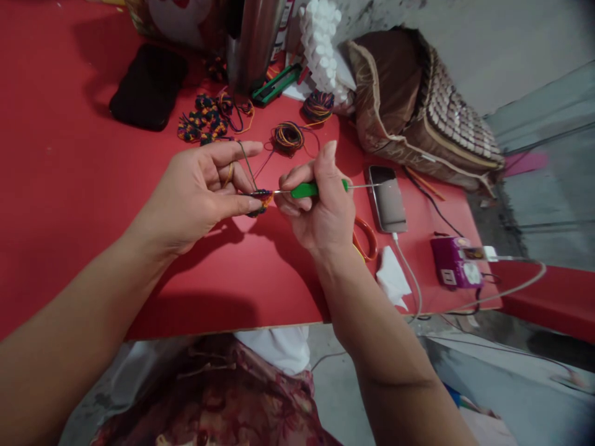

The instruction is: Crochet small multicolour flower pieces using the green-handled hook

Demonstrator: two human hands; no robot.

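Note:
Between thumb and fingers, my left hand point(199, 192) pinches a small crocheted piece point(263, 203) in dark and orange yarn. A dark strand rises from the piece over my left index finger, and a yellow strand loops round another finger. My right hand point(320, 198) grips a crochet hook point(304, 190) by its green handle. Its thin metal tip points left and meets the crocheted piece; the other metal end sticks out to the right. Beyond my hands lie a coil of multicoloured yarn point(287, 137) and a second yarn ball point(318, 106).
A crocheted bunch point(204, 121), black phone-like object point(149, 87), metal flask point(255, 46) and green cutter point(277, 85) lie farther back. To the right are a brown bag point(418, 99), charging phone point(388, 198), orange-handled scissors point(367, 238), crumpled tissue point(393, 275) and purple power box point(455, 263).

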